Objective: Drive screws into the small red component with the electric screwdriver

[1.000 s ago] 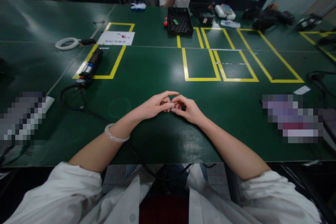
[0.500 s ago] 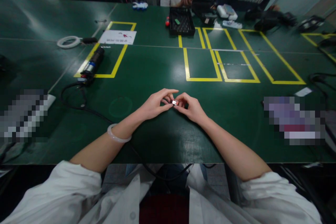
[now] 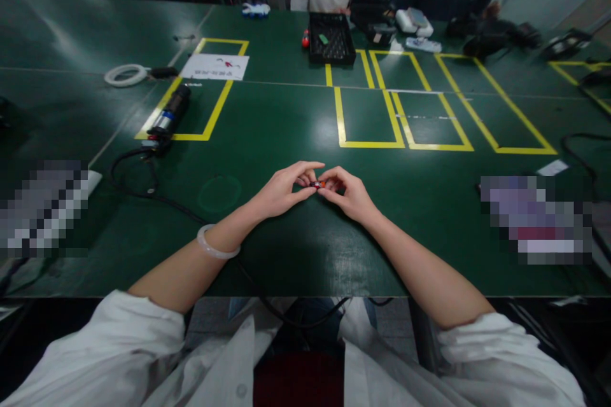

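My left hand (image 3: 282, 191) and my right hand (image 3: 352, 196) meet over the middle of the near table. Between their fingertips is a small shiny piece with red and orange parts (image 3: 317, 185); its exact kind is too small to make out. Thumb and fingers of the left hand pinch its left end, while the right hand's thumb and curled fingers close on its right end. Part of the piece is hidden by the fingers. A pale bangle (image 3: 216, 245) circles my left wrist.
A black electric screwdriver-like tool (image 3: 172, 111) lies left, its cable running to the near edge. Beyond are a printed sheet (image 3: 216, 67), a white coil (image 3: 126, 75) and a black tray (image 3: 313, 57). Yellow tape outlines (image 3: 370, 144) mark the green table. People sit opposite.
The small piece has turned slightly between my fingers, its bright white glint giving way to red. The hands stay in place. Across the table, a person's raised hands have lowered.
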### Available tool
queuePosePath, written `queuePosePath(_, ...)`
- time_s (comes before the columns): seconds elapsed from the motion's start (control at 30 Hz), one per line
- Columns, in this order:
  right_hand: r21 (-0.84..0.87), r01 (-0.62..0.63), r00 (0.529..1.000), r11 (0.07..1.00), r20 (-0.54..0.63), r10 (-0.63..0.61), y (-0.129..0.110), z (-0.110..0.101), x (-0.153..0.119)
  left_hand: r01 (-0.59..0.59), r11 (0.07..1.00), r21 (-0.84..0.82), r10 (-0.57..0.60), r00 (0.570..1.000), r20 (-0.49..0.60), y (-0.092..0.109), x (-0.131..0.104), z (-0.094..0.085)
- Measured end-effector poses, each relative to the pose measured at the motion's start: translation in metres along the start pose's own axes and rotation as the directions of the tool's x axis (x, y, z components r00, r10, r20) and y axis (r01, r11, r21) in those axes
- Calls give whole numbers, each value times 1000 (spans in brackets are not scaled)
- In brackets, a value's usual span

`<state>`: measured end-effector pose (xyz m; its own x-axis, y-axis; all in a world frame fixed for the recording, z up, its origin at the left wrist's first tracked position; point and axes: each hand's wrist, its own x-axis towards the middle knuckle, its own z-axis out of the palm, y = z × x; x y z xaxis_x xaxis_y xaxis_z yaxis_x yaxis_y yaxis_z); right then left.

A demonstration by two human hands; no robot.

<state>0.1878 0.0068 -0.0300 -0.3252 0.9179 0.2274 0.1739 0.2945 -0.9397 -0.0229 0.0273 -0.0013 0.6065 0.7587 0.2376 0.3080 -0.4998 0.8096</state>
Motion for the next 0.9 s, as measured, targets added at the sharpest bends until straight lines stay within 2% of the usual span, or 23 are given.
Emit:
queuePosePath(0.1,104,-64,998,993,4,64,1,0,1,-19,999,30,19,1000,-5,0,-1,0)
queuePosePath(0.27,251,-155,988,956,36,150,0,1,3,-107,984,140,115,992,-49,3,-3,3)
queuePosePath(0.5,320,-232,973,919,86,216,-1,-1,4,-141,979,148,154,985,-74,7,-4,8)
queuePosePath(0.7,311,-231,973,922,95,212,-1,-1,4,-148,976,160,160,985,-68,11,-4,9)
queuePosePath(0.9,234,-132,989,963,-26,142,0,1,4,-92,989,120,104,989,-101,7,-4,5)
